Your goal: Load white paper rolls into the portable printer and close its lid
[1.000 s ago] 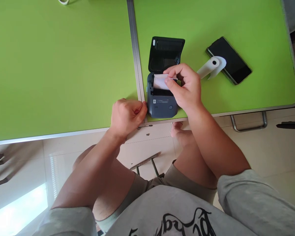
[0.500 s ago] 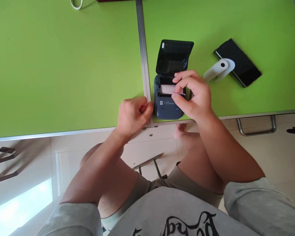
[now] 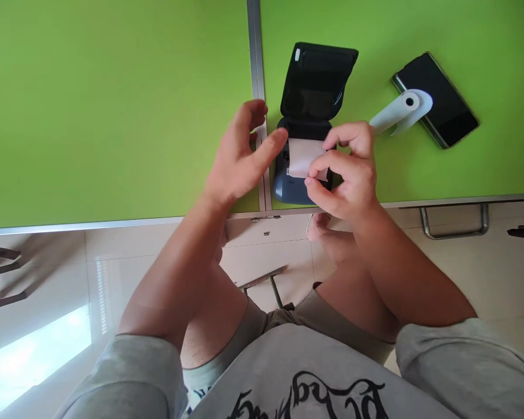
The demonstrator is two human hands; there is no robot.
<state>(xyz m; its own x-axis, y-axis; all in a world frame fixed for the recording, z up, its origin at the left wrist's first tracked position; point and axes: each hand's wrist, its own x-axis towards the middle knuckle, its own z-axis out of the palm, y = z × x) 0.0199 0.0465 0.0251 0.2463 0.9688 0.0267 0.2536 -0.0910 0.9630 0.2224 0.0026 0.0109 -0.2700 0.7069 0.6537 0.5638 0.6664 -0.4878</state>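
Observation:
A small dark label printer (image 3: 293,191) sits near the table's front edge, its black lid (image 3: 318,81) swung up and back. From its bay a strip of white paper (image 3: 304,156) lies pulled forward over the front panel. My right hand (image 3: 347,169) pinches the paper's front end between thumb and index finger, the other fingers curled above. At the printer's left side is my left hand (image 3: 244,154), thumb and fingers apart and nothing in it; its thumb tip is by the bay's left edge.
On the right, a partly unrolled white paper roll (image 3: 393,112) rests against a black phone (image 3: 441,102). A metal strip (image 3: 257,70) divides the green tabletop (image 3: 135,116). Below the front edge are a metal handle (image 3: 456,233) and a tiled floor.
My right hand has drawn the paper out toward me over the printer's front. My left hand has opened from a fist and moved up beside the bay. The view has shifted slightly.

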